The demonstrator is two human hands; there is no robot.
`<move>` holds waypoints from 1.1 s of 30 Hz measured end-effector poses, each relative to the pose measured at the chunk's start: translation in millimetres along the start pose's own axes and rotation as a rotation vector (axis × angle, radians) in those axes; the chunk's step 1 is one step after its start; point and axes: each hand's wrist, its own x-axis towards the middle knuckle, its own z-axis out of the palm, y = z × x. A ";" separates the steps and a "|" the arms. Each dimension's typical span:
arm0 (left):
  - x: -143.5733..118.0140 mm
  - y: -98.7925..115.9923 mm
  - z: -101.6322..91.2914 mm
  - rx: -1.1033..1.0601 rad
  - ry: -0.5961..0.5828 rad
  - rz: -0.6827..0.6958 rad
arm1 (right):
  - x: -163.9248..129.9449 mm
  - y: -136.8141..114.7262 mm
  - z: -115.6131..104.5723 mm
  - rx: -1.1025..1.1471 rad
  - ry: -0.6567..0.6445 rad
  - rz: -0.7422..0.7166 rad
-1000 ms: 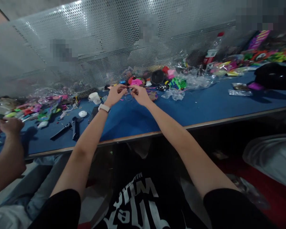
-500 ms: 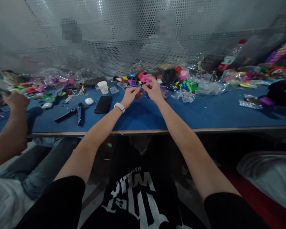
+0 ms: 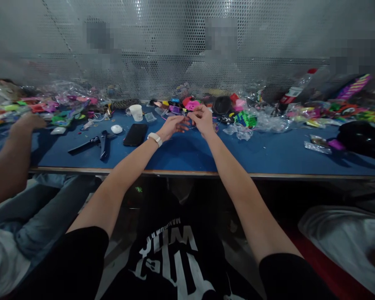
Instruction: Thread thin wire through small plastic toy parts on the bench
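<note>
Phone (image 3: 135, 134) on desk (image 3: 181, 155), left of hands (image 3: 205, 122); cup (image 3: 136, 112) behind phone; bottle (image 3: 293, 95) right of hands, at desk's rear, before panel (image 3: 165, 29).

The person's left hand (image 3: 174, 127) and right hand (image 3: 204, 121), close together just above centre of the frame; white cup (image 3: 136, 113) and black phone (image 3: 135, 134), left of centre; red-capped bottle (image 3: 295, 92), upper right; blue tabletop (image 3: 278, 156), full width.
</note>
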 end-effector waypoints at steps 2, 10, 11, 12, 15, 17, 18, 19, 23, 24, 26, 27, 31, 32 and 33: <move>-0.7 -1.3 -0.6 -0.047 -0.019 0.001 | 2.0 4.2 -0.9 -0.003 0.034 -0.017; -2.7 0.3 -0.9 -0.101 -0.014 -0.009 | 5.3 13.6 -1.2 0.031 0.148 0.006; -2.6 0.4 -0.8 -0.107 -0.019 -0.010 | 5.3 14.2 -1.0 0.034 0.148 0.007; -2.5 0.4 -0.6 -0.113 -0.024 -0.009 | 5.4 14.8 -0.9 0.033 0.144 0.003; -2.1 -0.3 0.5 -0.115 -0.031 -0.002 | 6.2 18.1 -1.6 0.006 0.107 -0.030; -1.6 -0.8 1.3 -0.102 -0.020 0.002 | 7.4 21.6 -2.8 -0.015 0.088 -0.053; -1.2 -0.9 1.6 -0.098 -0.011 0.006 | 8.2 23.7 -3.6 -0.021 0.090 -0.062; -0.8 -0.9 1.8 -0.096 -0.002 0.013 | 9.1 26.1 -4.4 -0.022 0.098 -0.068; 0.3 0.1 1.2 -0.083 0.012 0.040 | 14.1 39.2 -7.2 -0.006 0.139 -0.067; 0.2 0.6 0.9 -0.070 0.013 0.042 | 15.6 43.3 -7.8 -0.005 0.143 -0.066; -0.5 1.8 0.7 -0.044 0.020 0.049 | 19.2 52.1 -9.0 -0.011 0.145 -0.076; -1.0 2.5 0.6 -0.037 0.026 0.054 | 21.0 56.5 -9.7 -0.018 0.144 -0.084; -2.1 5.0 0.9 -0.053 0.046 0.050 | 27.5 70.0 -13.2 -0.044 0.154 -0.081; -2.0 5.1 0.9 -0.062 0.046 0.045 | 28.5 71.5 -13.9 -0.043 0.166 -0.077; -1.8 4.9 0.8 -0.068 0.045 0.041 | 28.9 72.0 -14.3 -0.040 0.179 -0.075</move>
